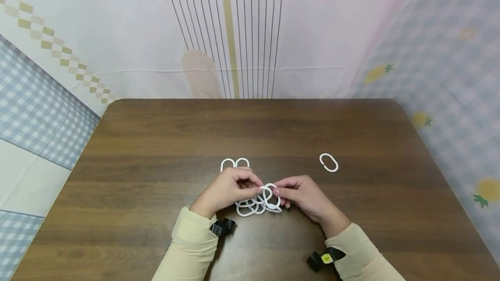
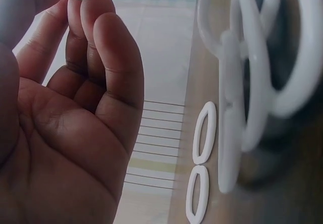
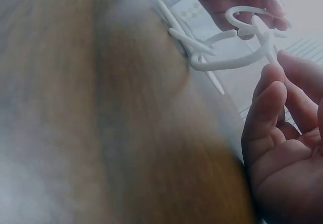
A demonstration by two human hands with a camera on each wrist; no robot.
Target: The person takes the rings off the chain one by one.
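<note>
The left hand [image 1: 231,187] and right hand [image 1: 306,194] have their fingers [image 3: 271,100] clamped on apparently linked white rings [image 3: 227,65] over the worktop [image 1: 156,142], from two sides, probably so that the rings do not turn.

The wood-grained brown tabletop [image 1: 281,135], rounded at both far corners, carries one white oval ring [image 1: 334,160] well apart on the right, two similar rings [image 1: 235,165] side by side left of centre, and, nearer the person, the lower part of a cluster of linked white rings [image 1: 246,215].
</note>
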